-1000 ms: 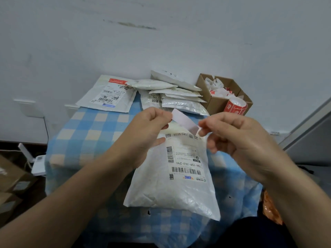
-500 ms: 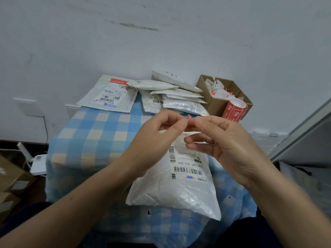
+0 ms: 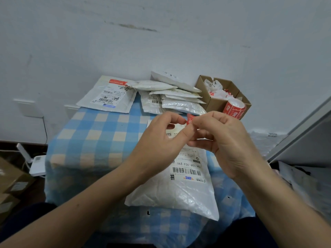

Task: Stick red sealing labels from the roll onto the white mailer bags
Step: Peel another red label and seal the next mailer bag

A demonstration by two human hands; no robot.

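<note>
You are at the peeling step: your left hand [image 3: 157,145] and right hand [image 3: 222,140] meet above the near mailer bag [image 3: 180,187], fingertips pinched together on a small red label [image 3: 189,119], of which only a crumpled red corner shows between them. Both grips are closed tight on it; whether the backing is fully off you cannot tell, since your fingers hide most of it. The bag lies flat on the checked cloth [image 3: 93,140] below your hands, its printed shipping slip facing up, and carries no red label that shows. The next move, as I judge it, calls for you to open the label out flat, keep the sticky face off your fingers, and lower it onto the far end of the bag by the flap, then press it down. The label roll [image 3: 233,109] stands by the cardboard box [image 3: 213,102] at the far right, beside the stack of mailers [image 3: 175,97]; one bag at the far left [image 3: 107,95] already wears a red strip. A second ago your hands were apart, stretching a white strip between them; now they have closed together and red shows in place of white.
</note>
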